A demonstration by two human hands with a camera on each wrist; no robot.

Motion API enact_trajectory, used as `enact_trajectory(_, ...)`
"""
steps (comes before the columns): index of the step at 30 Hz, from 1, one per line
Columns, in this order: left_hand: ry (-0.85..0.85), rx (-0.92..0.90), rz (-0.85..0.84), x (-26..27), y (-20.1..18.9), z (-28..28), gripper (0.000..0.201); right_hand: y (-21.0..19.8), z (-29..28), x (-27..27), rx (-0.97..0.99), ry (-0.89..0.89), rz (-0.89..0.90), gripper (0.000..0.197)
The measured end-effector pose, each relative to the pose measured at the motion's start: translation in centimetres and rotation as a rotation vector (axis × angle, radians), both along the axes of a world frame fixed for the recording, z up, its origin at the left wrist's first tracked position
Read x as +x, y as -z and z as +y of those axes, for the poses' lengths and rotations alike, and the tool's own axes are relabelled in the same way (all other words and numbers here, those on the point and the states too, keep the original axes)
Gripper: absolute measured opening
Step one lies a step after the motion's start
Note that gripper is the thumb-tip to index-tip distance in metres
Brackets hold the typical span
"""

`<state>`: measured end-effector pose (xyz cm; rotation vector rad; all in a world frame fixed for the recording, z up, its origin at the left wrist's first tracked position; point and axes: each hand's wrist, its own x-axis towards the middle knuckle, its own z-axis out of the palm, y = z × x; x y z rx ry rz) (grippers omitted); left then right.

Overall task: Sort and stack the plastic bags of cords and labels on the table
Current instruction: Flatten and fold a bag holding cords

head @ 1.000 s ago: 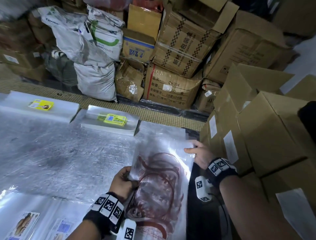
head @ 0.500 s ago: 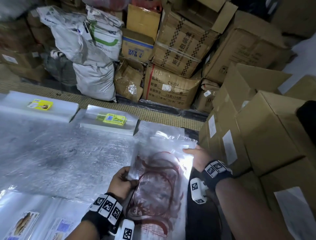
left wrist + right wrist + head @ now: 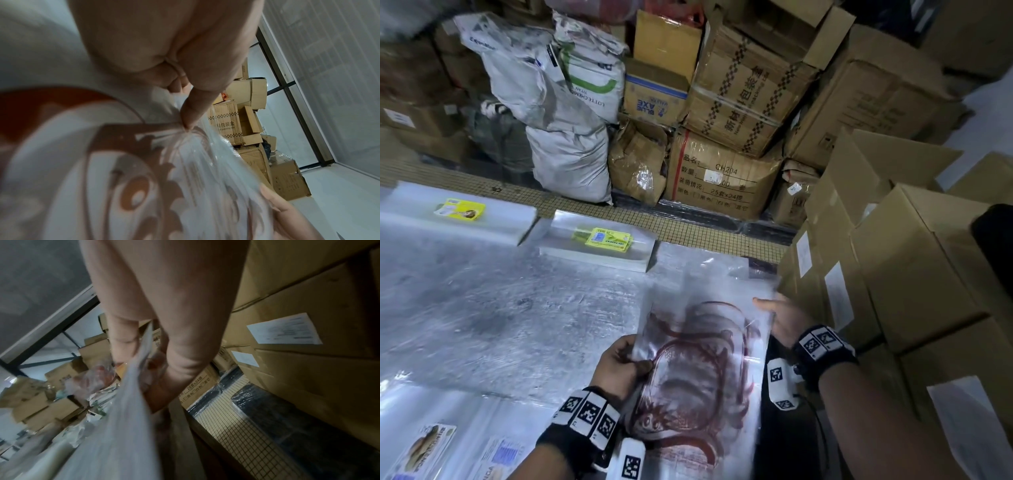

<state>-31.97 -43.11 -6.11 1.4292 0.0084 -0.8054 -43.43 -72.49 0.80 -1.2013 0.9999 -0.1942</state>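
A clear plastic bag with a dark red printed pattern [image 3: 702,363] is held above the near right part of the table [image 3: 493,308]. My left hand [image 3: 625,363] pinches its left edge between thumb and fingers; the left wrist view shows the thumb [image 3: 195,105] pressed onto the bag [image 3: 144,178]. My right hand [image 3: 779,317] pinches the bag's right edge; in the right wrist view the bag [image 3: 127,410] runs between thumb and fingers. More clear bags [image 3: 688,263] lie under it on the table.
Two stacks of clear bags lie along the far table edge, each topped by a yellow label: one at far left [image 3: 460,209], one in the middle [image 3: 607,237]. Bags with printed labels [image 3: 428,448] lie at the near left. Cardboard boxes [image 3: 914,260] crowd the right side; sacks and cartons [image 3: 726,178] stand behind.
The printed bag has risen off the pile and tilted toward me. My right hand has slid nearer along its right edge. My left hand keeps its pinch.
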Motion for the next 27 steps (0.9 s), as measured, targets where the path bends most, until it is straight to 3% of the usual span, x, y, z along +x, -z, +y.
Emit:
enact_trajectory(3,-0.014,-0.008,0.016,-0.1,-0.2,-0.1,0.039,4.3,-3.0,-0.5,0.019,-0.02,0.033,0.097)
enact_trajectory(5,-0.012,-0.01,0.019,-0.2,-0.4,-0.1,0.037,5.2,-4.2,-0.6,0.014,-0.049,0.036,0.107)
enact_trajectory(7,-0.008,-0.013,0.025,-0.2,-0.6,-0.1,0.035,0.7,-1.5,-0.6,0.017,-0.079,0.065,0.077)
enact_trajectory(9,0.002,-0.014,0.021,-0.1,-0.6,0.0,0.033,-1.4,0.2,-0.7,0.113,-0.077,-0.002,0.04)
enact_trajectory(10,0.012,-0.005,0.008,0.0,-0.7,0.0,0.031,-2.0,0.9,-0.8,0.163,-0.086,-0.056,0.032)
enact_trajectory(12,0.028,0.016,-0.033,0.0,-0.9,0.0,0.028,-2.0,1.4,-0.9,0.199,-0.073,-0.143,0.032)
enact_trajectory(15,0.037,0.025,-0.048,0.0,-0.9,0.1,0.028,-1.3,1.5,-0.8,0.134,-0.091,-0.122,0.044)
enact_trajectory(17,0.042,0.027,-0.045,0.0,-1.0,0.1,0.028,-1.3,1.8,-1.0,0.071,-0.106,-0.076,0.037)
enact_trajectory(20,0.017,0.017,-0.028,-0.2,-1.5,0.0,0.029,-0.5,1.8,-0.9,-0.033,0.01,-0.028,0.023)
enact_trajectory(23,-0.029,0.009,-0.005,-0.4,-1.7,-0.3,0.035,-0.3,2.0,-0.9,0.073,0.113,-0.048,0.019)
enact_trajectory(27,-0.061,0.008,-0.013,-0.5,-1.9,-0.5,0.038,-1.0,3.1,-1.5,0.007,-0.06,-0.048,0.021)
